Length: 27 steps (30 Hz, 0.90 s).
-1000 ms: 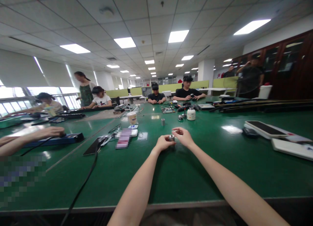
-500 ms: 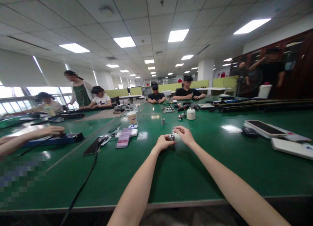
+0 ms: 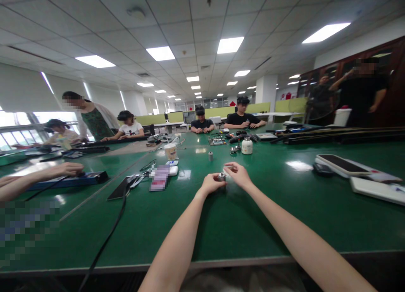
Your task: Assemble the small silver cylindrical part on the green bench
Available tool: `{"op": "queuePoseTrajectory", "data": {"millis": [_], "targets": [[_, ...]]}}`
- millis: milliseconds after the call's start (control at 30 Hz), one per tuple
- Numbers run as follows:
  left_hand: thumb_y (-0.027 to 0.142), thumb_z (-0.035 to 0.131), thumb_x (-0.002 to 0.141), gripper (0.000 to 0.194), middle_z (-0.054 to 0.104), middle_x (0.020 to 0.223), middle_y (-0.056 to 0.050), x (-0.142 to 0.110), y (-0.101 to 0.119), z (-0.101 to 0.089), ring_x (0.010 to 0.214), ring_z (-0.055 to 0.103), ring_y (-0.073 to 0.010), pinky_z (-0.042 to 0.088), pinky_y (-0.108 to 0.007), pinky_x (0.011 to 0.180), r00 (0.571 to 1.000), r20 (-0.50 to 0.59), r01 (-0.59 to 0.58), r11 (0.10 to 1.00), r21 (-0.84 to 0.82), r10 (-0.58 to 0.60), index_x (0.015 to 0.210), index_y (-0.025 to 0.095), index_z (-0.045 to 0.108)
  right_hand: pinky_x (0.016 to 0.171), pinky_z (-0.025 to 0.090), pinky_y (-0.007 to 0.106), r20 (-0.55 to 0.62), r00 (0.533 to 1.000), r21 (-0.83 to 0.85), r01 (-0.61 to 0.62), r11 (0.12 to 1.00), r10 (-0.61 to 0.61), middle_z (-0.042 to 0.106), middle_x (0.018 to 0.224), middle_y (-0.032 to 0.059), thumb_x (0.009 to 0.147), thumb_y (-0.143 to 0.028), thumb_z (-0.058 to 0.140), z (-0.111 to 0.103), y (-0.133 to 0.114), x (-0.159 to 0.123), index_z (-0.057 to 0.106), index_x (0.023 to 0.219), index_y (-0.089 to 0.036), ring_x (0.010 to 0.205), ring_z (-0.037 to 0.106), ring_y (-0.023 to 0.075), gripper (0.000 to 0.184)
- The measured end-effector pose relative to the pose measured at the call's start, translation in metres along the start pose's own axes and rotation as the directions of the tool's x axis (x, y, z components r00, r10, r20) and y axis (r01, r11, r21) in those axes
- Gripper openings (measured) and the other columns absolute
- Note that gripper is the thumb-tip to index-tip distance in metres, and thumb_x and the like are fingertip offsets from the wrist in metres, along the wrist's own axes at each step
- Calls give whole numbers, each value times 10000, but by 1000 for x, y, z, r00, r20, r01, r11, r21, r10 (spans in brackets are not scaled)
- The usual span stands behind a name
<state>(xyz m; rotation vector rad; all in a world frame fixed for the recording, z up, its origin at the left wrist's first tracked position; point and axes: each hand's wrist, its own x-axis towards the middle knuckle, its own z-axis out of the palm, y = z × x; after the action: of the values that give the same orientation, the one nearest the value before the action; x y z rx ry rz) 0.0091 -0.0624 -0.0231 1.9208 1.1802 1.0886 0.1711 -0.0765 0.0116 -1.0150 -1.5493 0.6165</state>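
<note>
My left hand (image 3: pixel 211 184) is closed around a small silver metal cylinder (image 3: pixel 222 177), held upright low over the green table. Just right of it, my right hand (image 3: pixel 238 175) has its thumb and fingertips pinched together close to the cylinder's top. Whatever lies in that pinch is too small to make out. A second metal cylinder (image 3: pixel 210 156) stands on the table beyond my hands. Farther back are small shiny metal parts (image 3: pixel 233 150) beside a white jar (image 3: pixel 247 146).
Left of my hands lie a pink-purple phone (image 3: pixel 160 177), a paper cup (image 3: pixel 170 151) and a black cable (image 3: pixel 117 224). A co-worker's hand (image 3: pixel 69 169) rests on a blue bar (image 3: pixel 91 179). White devices (image 3: pixel 344 165) lie at the right. Several people are around the table.
My hands and the cylinder stay almost where they were. The standing person at the left has bent farther left, and the people standing at the right have shifted rightward.
</note>
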Motion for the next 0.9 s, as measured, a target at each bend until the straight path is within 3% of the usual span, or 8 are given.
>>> {"op": "queuePoseTrajectory", "data": {"millis": [67, 200, 400, 500, 600, 700, 900], "targets": [[295, 763, 621, 325, 719, 802, -54, 0, -1, 0, 706, 631, -153, 468, -230, 671, 1000, -2, -8, 1000, 12, 8, 893, 121, 727, 784, 547, 336, 42, 998, 4, 50, 999, -51, 739, 922, 96, 724, -208, 666, 4, 1, -3, 668, 973, -164, 861, 706, 216, 253], [287, 748, 634, 307, 711, 780, -45, 0, -2, 0, 696, 627, -150, 465, -220, 651, 1000, -8, -12, 1000, 29, 12, 894, 125, 726, 797, 552, 349, 97, 991, -23, 96, 995, -93, 743, 858, 71, 726, -173, 658, 11, 1, -9, 677, 976, -179, 825, 711, 205, 250], [278, 754, 630, 376, 722, 815, -54, 0, 0, -1, 726, 643, -162, 480, -231, 677, 1000, 8, 10, 999, 30, -10, 974, 129, 726, 794, 549, 338, -40, 991, -18, 126, 992, -126, 742, 888, 71, 748, -221, 655, 8, 5, -4, 666, 945, -180, 847, 710, 206, 201], [287, 768, 620, 419, 730, 840, -65, 0, 0, 0, 749, 655, -173, 496, -245, 702, 1000, 3, 13, 1000, 28, -13, 1007, 132, 723, 792, 546, 340, -58, 996, -82, 64, 995, -68, 744, 864, 74, 744, -218, 663, -2, 18, 1, 674, 919, -174, 842, 712, 213, 180], [279, 767, 624, 418, 737, 871, -75, -1, 1, 1, 766, 666, -177, 507, -250, 720, 1000, 2, 9, 1000, 1, -9, 1014, 134, 722, 791, 548, 336, 104, 993, -217, -38, 975, 62, 746, 796, 59, 696, -126, 673, -12, 34, 2, 700, 830, -179, 794, 716, 210, 147], [266, 768, 619, 419, 739, 902, -83, -2, 3, 1, 791, 673, -185, 513, -254, 733, 1000, -3, 8, 1000, -14, -8, 1014, 132, 723, 805, 547, 317, 210, 973, -269, -42, 962, 101, 749, 812, 54, 675, -89, 667, -15, 45, 1, 719, 821, -181, 816, 715, 201, 180], [252, 761, 618, 437, 740, 896, -81, -2, 6, 1, 805, 675, -193, 513, -269, 762, 1000, 15, 22, 999, -36, -21, 1034, 127, 721, 811, 539, 303, 162, 982, -296, -48, 954, 100, 750, 824, 44, 689, -94, 655, -13, 45, -2, 724, 833, -190, 823, 710, 189, 187]]}}
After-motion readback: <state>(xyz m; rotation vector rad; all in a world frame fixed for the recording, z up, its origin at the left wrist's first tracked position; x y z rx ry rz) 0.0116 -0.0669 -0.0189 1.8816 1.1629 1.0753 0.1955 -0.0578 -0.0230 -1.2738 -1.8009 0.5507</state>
